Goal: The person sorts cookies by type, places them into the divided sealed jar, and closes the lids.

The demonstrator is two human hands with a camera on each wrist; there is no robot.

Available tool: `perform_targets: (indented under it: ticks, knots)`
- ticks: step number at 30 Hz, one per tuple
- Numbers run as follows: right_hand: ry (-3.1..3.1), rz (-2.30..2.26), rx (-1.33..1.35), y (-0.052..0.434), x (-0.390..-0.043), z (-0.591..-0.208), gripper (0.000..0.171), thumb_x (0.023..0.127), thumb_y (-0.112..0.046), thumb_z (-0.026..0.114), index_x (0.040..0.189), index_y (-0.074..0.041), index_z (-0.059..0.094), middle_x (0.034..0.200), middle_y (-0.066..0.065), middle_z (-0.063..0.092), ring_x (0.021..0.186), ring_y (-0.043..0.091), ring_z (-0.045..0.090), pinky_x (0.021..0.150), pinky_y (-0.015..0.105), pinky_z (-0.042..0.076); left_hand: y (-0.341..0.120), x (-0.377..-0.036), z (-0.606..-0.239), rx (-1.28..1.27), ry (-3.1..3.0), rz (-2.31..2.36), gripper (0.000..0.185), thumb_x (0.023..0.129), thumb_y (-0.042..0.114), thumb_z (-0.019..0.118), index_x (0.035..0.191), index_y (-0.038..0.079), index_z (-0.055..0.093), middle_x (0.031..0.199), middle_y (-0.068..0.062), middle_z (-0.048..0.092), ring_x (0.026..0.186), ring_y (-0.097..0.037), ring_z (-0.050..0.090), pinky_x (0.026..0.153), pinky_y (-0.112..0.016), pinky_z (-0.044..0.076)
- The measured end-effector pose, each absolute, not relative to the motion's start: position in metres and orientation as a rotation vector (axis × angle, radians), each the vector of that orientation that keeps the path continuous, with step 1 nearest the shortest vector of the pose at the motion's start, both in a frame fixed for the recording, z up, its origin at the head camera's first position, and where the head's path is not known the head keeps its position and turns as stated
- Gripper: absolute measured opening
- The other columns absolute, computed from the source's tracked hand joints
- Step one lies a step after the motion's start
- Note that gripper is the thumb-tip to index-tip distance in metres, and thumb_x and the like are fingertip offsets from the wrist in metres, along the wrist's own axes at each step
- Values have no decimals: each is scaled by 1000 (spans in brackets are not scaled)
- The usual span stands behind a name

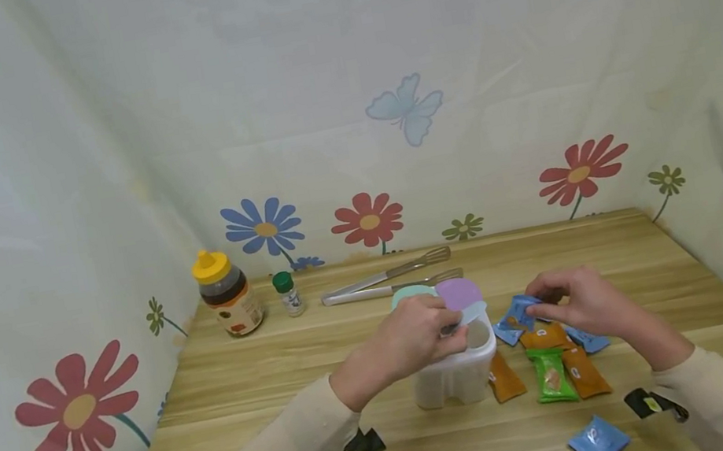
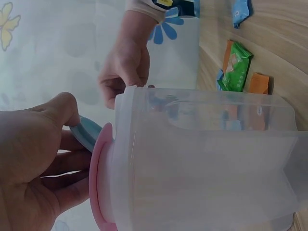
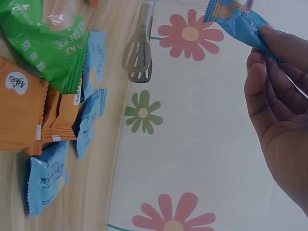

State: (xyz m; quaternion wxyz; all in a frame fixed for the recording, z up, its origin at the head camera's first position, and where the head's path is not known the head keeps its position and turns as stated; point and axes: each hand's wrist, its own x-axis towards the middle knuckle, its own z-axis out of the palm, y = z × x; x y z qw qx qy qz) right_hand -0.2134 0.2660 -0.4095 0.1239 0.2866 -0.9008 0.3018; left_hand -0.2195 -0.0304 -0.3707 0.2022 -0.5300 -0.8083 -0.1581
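A translucent plastic container [image 1: 449, 385] stands on the table with colored flip lids, one mint [image 1: 410, 293] and one purple [image 1: 461, 293]. My left hand [image 1: 415, 332] is over its top, thumb and fingers pinching a raised light blue lid [image 2: 86, 132]. A pink lid [image 2: 97, 180] lies beside that one in the left wrist view. Under the raised lid, a round opening [image 1: 478, 334] shows. To the right of the container, my right hand [image 1: 585, 300] pinches a blue snack packet [image 3: 240, 26] above the pile, between thumb and fingers.
Several orange packets [image 1: 585, 371], a green packet [image 1: 553, 375] and blue packets lie right of the container. One blue packet [image 1: 599, 443] sits nearer the front. Behind are metal tongs [image 1: 378, 280], a green-capped shaker [image 1: 289, 295] and a yellow-lidded jar [image 1: 230, 295].
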Motion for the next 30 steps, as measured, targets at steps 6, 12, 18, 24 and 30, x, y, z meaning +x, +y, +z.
perform_targets:
  ticks: [6, 12, 18, 24, 30]
  knots:
    - [-2601, 877, 838, 265, -209, -405, 14, 82, -11, 77, 89, -20, 70, 78, -17, 65, 68, -2, 57, 61, 24, 54, -32, -220, -372, -1464, -2269, -443, 15, 86, 19, 68, 73, 12, 72, 60, 6, 54, 54, -1, 42, 50, -5, 28]
    - [-2559, 869, 837, 263, -205, -399, 15, 81, -10, 78, 88, -21, 71, 78, -17, 65, 68, -1, 57, 61, 23, 53, -35, -220, -372, -1461, -2326, -549, 14, 86, 16, 68, 74, 11, 71, 62, 6, 54, 57, -2, 44, 51, -5, 31]
    - [-2554, 852, 823, 258, -201, -391, 16, 80, -10, 79, 90, -22, 71, 79, -17, 65, 69, 0, 56, 65, 23, 54, -36, -220, -371, -1447, -2351, -601, 15, 86, 15, 67, 72, 10, 68, 62, 5, 51, 56, -2, 43, 51, -6, 31]
    - [-2519, 863, 839, 256, -198, -385, 19, 79, -6, 79, 92, -19, 72, 81, -16, 66, 70, 1, 57, 66, 24, 55, -37, -221, -370, -1423, -2389, -644, 12, 85, 13, 68, 75, 8, 72, 60, 5, 52, 55, -2, 43, 50, -7, 33]
    - [-2454, 876, 878, 253, -196, -378, 23, 77, -3, 79, 94, -18, 72, 82, -15, 67, 71, 1, 58, 66, 21, 55, -38, -220, -367, -1411, -2442, -683, 12, 87, 13, 67, 78, 7, 73, 61, 5, 53, 55, -3, 44, 50, -8, 35]
